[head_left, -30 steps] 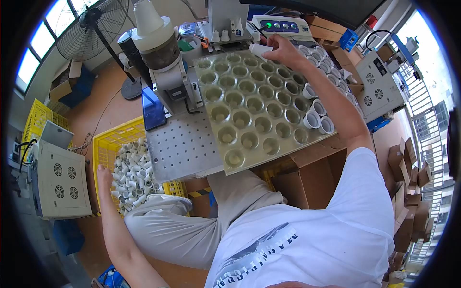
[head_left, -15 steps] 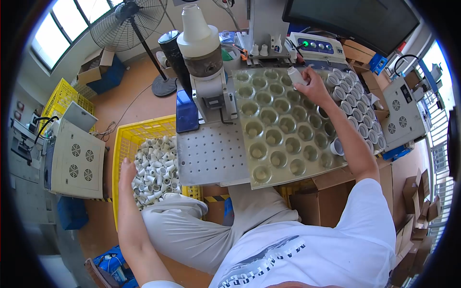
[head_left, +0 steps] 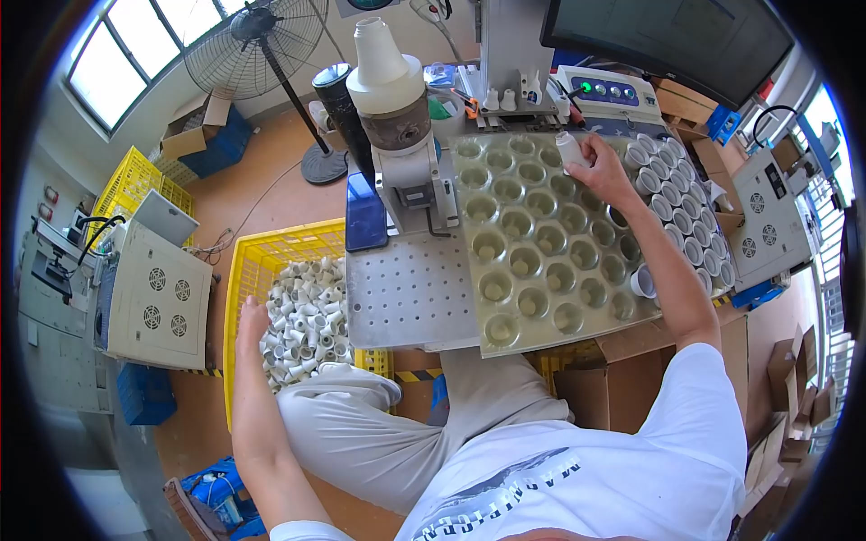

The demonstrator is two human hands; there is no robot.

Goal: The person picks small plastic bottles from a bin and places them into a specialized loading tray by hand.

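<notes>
White piece (head_left: 570, 151) — right hand (head_left: 603, 169) is pinching it over pocketed tray (head_left: 534, 336); left hand (head_left: 253, 319), grip unclear, by crate (head_left: 236, 270) — fan (head_left: 256, 29) standing on floor (head_left: 284, 198).

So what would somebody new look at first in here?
Probably the big greenish tray full of round hollows in the middle, where the right hand holds a white piece over the far part. Next, the bright yellow basket at the left, heaped with little white parts, and the crowd of white cups at the right.
</notes>
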